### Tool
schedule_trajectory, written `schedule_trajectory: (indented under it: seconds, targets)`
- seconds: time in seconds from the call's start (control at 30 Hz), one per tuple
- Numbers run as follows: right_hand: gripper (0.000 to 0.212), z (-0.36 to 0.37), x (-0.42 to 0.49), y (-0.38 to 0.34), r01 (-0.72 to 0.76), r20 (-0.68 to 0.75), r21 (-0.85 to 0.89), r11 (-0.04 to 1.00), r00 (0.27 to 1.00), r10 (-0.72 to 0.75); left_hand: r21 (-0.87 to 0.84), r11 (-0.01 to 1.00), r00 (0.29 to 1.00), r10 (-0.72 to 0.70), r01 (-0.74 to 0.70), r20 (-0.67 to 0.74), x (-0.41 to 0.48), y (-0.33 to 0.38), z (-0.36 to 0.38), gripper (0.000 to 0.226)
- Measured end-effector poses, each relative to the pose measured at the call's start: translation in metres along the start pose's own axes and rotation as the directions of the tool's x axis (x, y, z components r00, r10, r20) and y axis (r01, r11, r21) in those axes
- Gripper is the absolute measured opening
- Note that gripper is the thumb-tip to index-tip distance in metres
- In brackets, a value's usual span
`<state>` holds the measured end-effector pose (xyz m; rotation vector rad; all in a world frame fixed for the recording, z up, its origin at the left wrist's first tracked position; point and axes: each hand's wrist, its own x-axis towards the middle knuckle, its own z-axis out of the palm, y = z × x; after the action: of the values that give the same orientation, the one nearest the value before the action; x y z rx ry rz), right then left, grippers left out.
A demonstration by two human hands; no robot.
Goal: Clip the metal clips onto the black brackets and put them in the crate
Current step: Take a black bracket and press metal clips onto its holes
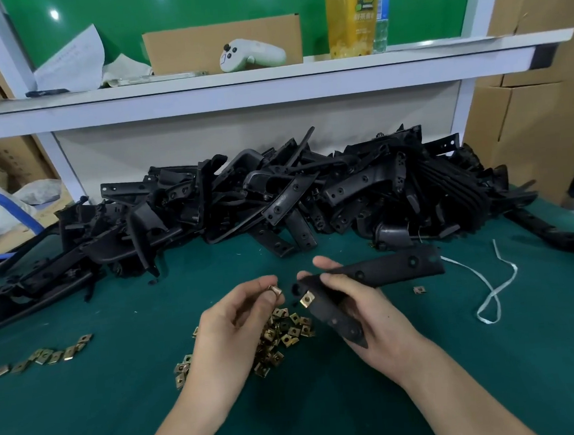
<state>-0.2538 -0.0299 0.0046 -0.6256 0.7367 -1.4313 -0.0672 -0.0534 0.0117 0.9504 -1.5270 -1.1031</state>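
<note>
Brass-coloured and small, the metal clip [275, 291] sat pinched between the thumb and forefinger tips of the left hand [232, 324], whose other fingers curled loosely beneath. Just to the right of those fingertips, very near but not touching, lay the bent corner of the black bracket [386, 269]. The right hand [373, 324] gripped it, thumb across its top face and fingers wrapped behind. From that corner one limb ran away rightward and slightly up, past the right fingertips, and the other ran down toward the right palm, so the corner faced the left hand. A fitted clip [307, 299] already sat on the edge just below the corner. The left hand was the nearer to the work, and the coming move looked like a short push rightward onto the bracket's edge; which way the clip's mouth faced could not be told. Loose clips [284, 334] lay below the left fingers on the green mat [428, 377], and the heap of brackets [277, 197] lay well beyond both hands. No crate was in view.
</note>
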Motion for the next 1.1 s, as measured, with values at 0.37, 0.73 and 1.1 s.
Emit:
schedule_trajectory:
  seconds: [0.37,0.73,1.1]
  targets:
    - [0.022,0.015,-0.009,0.014,0.194,0.114,-0.563,0.803,0.981,-0.157,0.029,0.999,0.999,0.042,-0.041,-0.022,-0.003,-0.001,0.005,0.013]
    - [0.02,0.012,-0.008,0.014,0.173,0.101,-0.531,0.83,0.985,-0.141,0.15,0.981,0.992,0.122,-0.123,0.016,-0.005,-0.003,0.008,0.023]
    - [0.02,0.013,-0.009,0.011,0.099,0.096,-0.507,0.856,0.994,-0.059,0.323,0.929,0.978,0.203,-0.181,-0.036,-0.005,-0.007,0.007,0.019]
